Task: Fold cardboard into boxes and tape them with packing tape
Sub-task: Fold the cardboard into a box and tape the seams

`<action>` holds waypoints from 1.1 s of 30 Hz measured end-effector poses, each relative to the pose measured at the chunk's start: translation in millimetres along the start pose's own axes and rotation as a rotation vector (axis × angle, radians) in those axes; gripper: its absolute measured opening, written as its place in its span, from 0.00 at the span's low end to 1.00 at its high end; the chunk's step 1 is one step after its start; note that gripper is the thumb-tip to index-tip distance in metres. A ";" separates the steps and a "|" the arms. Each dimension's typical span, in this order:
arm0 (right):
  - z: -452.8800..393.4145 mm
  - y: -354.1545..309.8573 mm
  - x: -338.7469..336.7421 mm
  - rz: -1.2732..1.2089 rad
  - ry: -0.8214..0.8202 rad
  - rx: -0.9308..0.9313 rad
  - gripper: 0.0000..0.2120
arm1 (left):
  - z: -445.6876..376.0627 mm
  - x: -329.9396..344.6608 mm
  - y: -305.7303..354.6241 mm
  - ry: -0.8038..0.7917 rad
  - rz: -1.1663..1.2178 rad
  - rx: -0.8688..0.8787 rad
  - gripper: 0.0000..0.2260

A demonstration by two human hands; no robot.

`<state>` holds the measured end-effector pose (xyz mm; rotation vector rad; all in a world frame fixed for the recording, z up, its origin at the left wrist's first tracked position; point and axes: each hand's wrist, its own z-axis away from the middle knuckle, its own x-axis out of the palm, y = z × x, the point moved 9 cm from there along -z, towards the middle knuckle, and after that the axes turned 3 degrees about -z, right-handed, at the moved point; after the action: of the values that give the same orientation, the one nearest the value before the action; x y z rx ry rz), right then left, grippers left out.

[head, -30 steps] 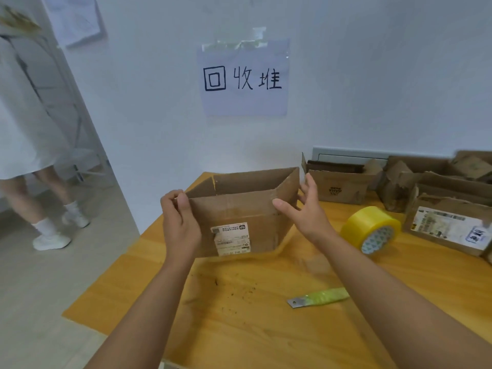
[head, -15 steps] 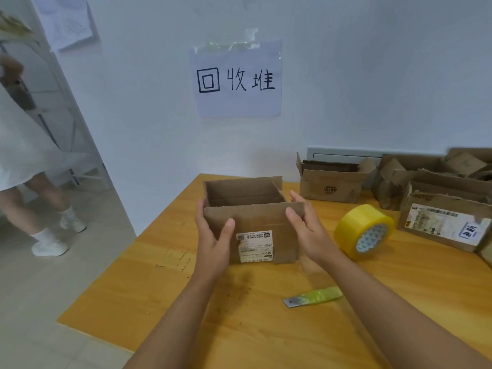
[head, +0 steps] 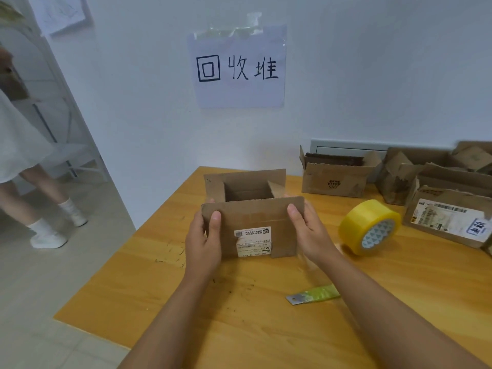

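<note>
A brown cardboard box point(head: 253, 217) with a white shipping label stands open-topped on the wooden table point(head: 239, 315) in front of me. My left hand point(head: 203, 242) grips its left end, thumb on the near wall and fingers behind. My right hand point(head: 310, 235) grips the right end the same way. The two short flaps lean inward over the opening; the far long flap stands up. A yellow roll of packing tape point(head: 370, 226) lies on its side to the right of the box.
A green-handled blade point(head: 314, 294) lies on the table near my right forearm. Several other opened cardboard boxes point(head: 335, 179) crowd the back right along the wall. A person stands on the floor at far left point(head: 24, 155). The table's left edge runs diagonally.
The box has been squared up and set closer to me. Both hands moved from its outer sides to grip the near wall's ends, and the short flaps now lean inward.
</note>
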<state>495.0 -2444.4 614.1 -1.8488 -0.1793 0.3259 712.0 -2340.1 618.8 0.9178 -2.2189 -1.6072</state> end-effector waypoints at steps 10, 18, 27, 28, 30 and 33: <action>-12.3 2.1 -9.9 0.057 0.131 0.115 0.18 | -18.0 -9.4 1.2 0.067 -0.063 -0.053 0.10; -39.9 -2.6 -11.4 0.192 -0.058 0.178 0.40 | -56.1 -1.4 -1.9 -0.174 -0.251 -0.107 0.35; -52.2 -9.6 -4.0 0.239 -0.196 0.099 0.31 | -60.1 -1.4 0.0 -0.257 -0.308 -0.063 0.20; -50.5 -9.2 -4.5 0.261 -0.179 0.077 0.25 | -57.6 -2.8 -1.9 -0.241 -0.294 -0.067 0.17; -47.3 -5.3 -7.4 0.267 -0.130 0.060 0.17 | -53.9 -3.9 -3.4 -0.205 -0.289 -0.062 0.13; -40.4 4.6 -9.1 0.237 -0.099 0.116 0.15 | -50.4 -2.7 -11.9 -0.184 -0.278 -0.104 0.09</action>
<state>498.7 -2485.2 621.9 -1.7421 -0.0077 0.5811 745.3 -2379.1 626.4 1.1316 -2.1749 -1.9836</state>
